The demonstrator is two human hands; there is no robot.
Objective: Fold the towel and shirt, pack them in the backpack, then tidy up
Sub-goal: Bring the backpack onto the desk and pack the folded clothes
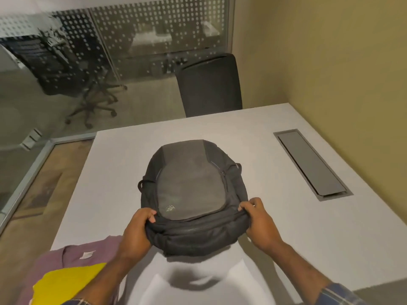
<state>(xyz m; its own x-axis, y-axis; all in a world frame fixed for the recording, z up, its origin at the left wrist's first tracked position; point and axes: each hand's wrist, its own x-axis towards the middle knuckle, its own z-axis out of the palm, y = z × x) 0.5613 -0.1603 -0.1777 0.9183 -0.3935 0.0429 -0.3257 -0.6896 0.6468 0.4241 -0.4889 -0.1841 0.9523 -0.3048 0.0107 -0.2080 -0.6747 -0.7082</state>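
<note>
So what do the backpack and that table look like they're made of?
The backpack looks like woven synthetic fabric, black with a smoother grey front panel: matte, and it bunches where both hands grip its near end. The table shows a flat, matte pale-grey top, probably laminate, though that is uncertain. Its inset cable hatch looks like grey brushed metal or plastic.

Small office room with a white table and a glass wall

White table (275,164) sits tight against a yellowish-beige wall (330,62) on the right, with a grey cable flap (310,164) set into the top near that wall. A dark office chair (210,84) is tucked in at the far edge. Behind it there's a glass partition (154,36) covered in a frosted dot pattern, and through it you can make out a black swivel chair (66,67) on castors. Floor (33,190) on the left looks brownish. Lighting is soft and kinda warm.
</note>
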